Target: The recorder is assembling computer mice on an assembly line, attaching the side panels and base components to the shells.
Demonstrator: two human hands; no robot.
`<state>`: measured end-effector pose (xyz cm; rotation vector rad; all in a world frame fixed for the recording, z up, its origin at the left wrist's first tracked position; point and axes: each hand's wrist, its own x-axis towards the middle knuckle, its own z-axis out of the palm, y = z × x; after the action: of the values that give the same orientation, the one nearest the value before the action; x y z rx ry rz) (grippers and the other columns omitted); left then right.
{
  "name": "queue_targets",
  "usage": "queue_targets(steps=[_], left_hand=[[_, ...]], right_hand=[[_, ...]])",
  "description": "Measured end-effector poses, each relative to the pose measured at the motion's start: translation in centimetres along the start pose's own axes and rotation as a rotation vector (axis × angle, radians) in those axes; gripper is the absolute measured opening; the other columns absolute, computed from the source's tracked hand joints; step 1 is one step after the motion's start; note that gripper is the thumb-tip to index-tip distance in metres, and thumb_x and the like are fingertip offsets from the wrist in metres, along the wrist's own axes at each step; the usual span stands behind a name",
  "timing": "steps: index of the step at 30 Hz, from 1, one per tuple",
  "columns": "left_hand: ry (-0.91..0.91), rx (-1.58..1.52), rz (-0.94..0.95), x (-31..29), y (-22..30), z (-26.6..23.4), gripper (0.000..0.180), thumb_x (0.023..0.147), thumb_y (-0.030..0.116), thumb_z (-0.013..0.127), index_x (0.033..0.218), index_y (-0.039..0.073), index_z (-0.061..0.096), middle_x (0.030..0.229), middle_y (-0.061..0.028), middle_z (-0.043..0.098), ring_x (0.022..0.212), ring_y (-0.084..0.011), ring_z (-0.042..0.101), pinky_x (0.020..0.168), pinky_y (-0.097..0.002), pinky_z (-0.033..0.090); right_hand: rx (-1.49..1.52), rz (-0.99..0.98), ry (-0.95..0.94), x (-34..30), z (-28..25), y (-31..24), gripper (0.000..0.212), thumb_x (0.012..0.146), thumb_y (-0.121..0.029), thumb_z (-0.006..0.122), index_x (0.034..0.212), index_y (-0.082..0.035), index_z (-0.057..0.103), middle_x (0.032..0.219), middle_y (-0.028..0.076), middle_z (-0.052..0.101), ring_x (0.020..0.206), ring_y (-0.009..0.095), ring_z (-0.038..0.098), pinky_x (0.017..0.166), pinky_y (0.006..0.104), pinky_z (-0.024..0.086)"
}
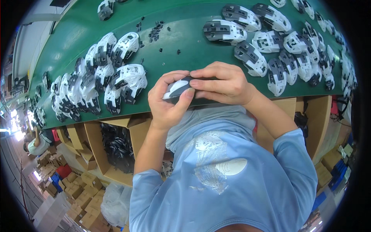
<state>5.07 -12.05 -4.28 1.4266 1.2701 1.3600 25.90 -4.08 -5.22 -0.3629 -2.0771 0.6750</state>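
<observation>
Gripping one white-and-grey shell (178,88) between them, the left hand (169,99) and right hand (220,84) met over the counter's (185,21) near edge. The left hand curled around the shell while the right hand's fingers closed on its right end. Other shells (251,58) lay clustered left and right; small black pieces (155,32) lay scattered on the far side.

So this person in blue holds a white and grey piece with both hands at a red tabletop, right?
Not quite: the head view shows a green tabletop, not red. The left hand and right hand do hold the white and grey piece.
</observation>
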Motion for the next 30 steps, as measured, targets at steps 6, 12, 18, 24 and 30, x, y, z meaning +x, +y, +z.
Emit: queue_targets(steps=[6, 12, 18, 24, 30], left_hand=[[-0.007, -0.130, 0.170, -0.1, -1.6, -0.4, 0.038, 0.086, 0.019, 0.077, 0.112, -0.005, 0.063, 0.124, -0.0252, 0.062, 0.112, -0.0339, 0.068, 0.099, -0.0447, 0.055], [-0.144, 0.057, 0.325, -0.3, -3.4, -1.9, 0.047, 0.080, 0.016, 0.081, 0.118, -0.002, 0.061, 0.137, -0.0262, 0.051, 0.119, -0.0385, 0.065, 0.103, -0.0482, 0.053], [-0.360, 0.481, 0.327, 0.2, -3.3, -1.7, 0.076, 0.071, 0.012, 0.085, 0.139, -0.003, 0.053, 0.141, -0.0274, 0.053, 0.130, -0.0475, 0.055, 0.108, -0.0495, 0.048], [-0.327, 0.563, 0.342, 2.2, -2.8, -1.9, 0.067, 0.070, 0.018, 0.087, 0.128, -0.003, 0.062, 0.121, -0.0215, 0.068, 0.125, -0.0451, 0.060, 0.103, -0.0489, 0.051], [-0.318, 0.519, 0.254, 1.2, -2.8, -3.0, 0.065, 0.073, 0.022, 0.088, 0.130, 0.000, 0.063, 0.132, -0.0275, 0.063, 0.124, -0.0452, 0.061, 0.106, -0.0494, 0.049]], right_hand=[[0.190, 0.399, -0.174, 0.4, -1.0, -0.2, 0.069, 0.081, -0.041, 0.084, 0.139, -0.010, 0.064, 0.127, 0.015, 0.069, 0.111, 0.033, 0.066, 0.096, 0.0433, 0.052], [0.221, 0.427, -0.308, -0.3, -0.4, 0.5, 0.074, 0.085, -0.042, 0.080, 0.145, -0.005, 0.058, 0.126, 0.014, 0.068, 0.113, 0.033, 0.061, 0.101, 0.0436, 0.046], [-0.160, 0.189, -0.398, -0.4, -0.8, 1.8, 0.080, 0.079, -0.045, 0.083, 0.143, -0.005, 0.059, 0.122, 0.011, 0.068, 0.116, 0.030, 0.056, 0.105, 0.0447, 0.040], [-0.193, 0.149, -0.383, -0.6, -1.3, 3.0, 0.073, 0.076, -0.051, 0.081, 0.132, -0.008, 0.065, 0.116, 0.006, 0.067, 0.103, 0.028, 0.057, 0.093, 0.0418, 0.044], [-0.155, 0.157, -0.366, -0.6, -0.5, 2.7, 0.081, 0.076, -0.049, 0.083, 0.140, -0.005, 0.060, 0.124, 0.014, 0.068, 0.104, 0.036, 0.059, 0.093, 0.0448, 0.045]])
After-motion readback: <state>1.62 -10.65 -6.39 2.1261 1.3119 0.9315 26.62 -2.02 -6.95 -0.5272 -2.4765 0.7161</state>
